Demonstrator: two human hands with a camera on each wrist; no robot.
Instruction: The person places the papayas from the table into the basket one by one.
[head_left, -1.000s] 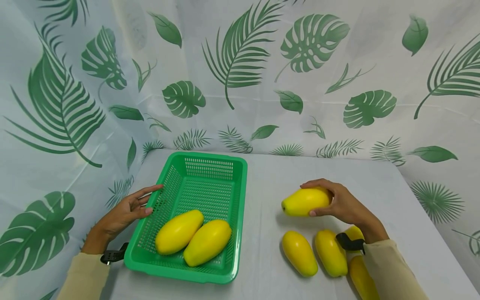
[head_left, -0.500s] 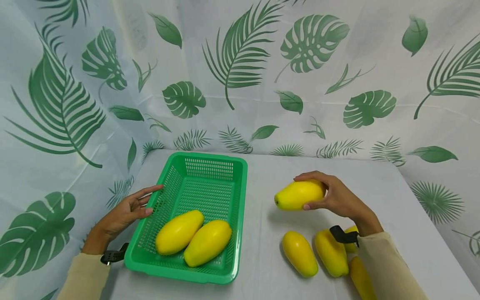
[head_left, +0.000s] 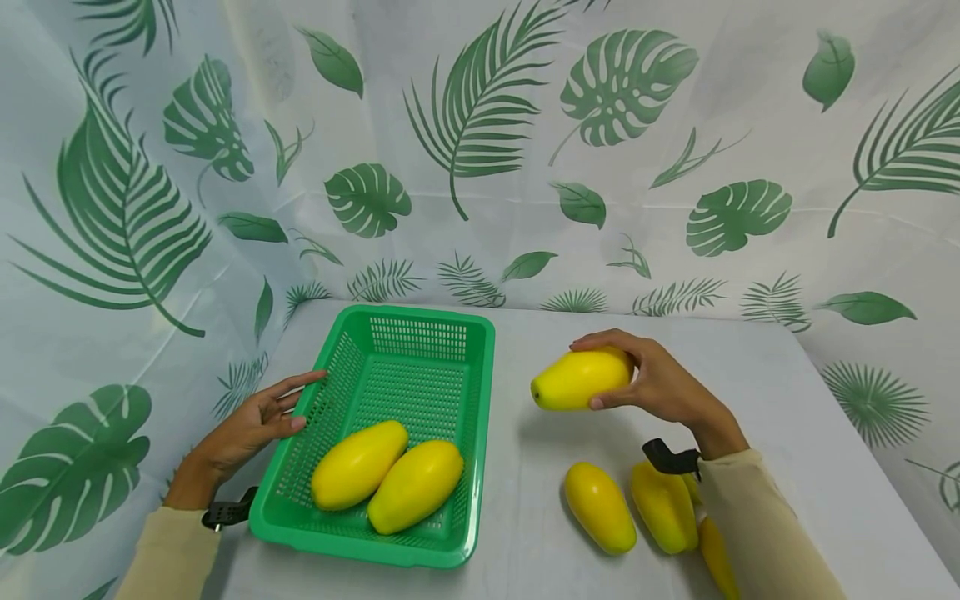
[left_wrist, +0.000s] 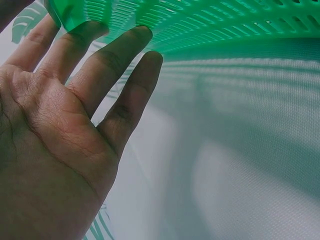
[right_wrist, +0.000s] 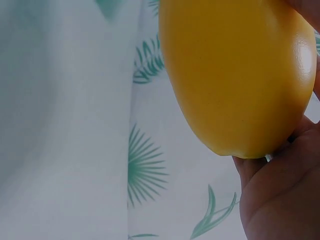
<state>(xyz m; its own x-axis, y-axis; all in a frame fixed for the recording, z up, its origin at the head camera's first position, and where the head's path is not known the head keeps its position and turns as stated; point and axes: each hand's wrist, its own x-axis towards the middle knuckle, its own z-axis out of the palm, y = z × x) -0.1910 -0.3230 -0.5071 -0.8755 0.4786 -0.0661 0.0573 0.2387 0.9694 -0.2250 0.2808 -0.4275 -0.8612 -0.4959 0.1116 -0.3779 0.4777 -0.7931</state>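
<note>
My right hand [head_left: 660, 383] grips a yellow papaya [head_left: 572, 382] from its right side, thumb below and fingers over the top. Its shadow falls on the table below it. The right wrist view shows the held papaya [right_wrist: 235, 75] large, its blunt end near the palm. On the left, my left hand [head_left: 255, 425] touches the side of a green plastic basket [head_left: 487, 392]. The left wrist view has its fingers [left_wrist: 112, 60] extended against the slotted outer wall. Inside the basket lie two papayas, one [head_left: 360, 465] beside the other [head_left: 416, 487], near its front end.
A papaya [head_left: 600, 508] lies on the white table [head_left: 525, 517] to the right of the basket. Another papaya [head_left: 663, 508] is next to it, with more partly hidden behind my right sleeve [head_left: 765, 525]. A leaf-printed white cloth [head_left: 510, 225] stands behind the table.
My right hand has moved left and slightly away from me, carrying the papaya closer to the basket. The left hand and the basket have stayed in place.
</note>
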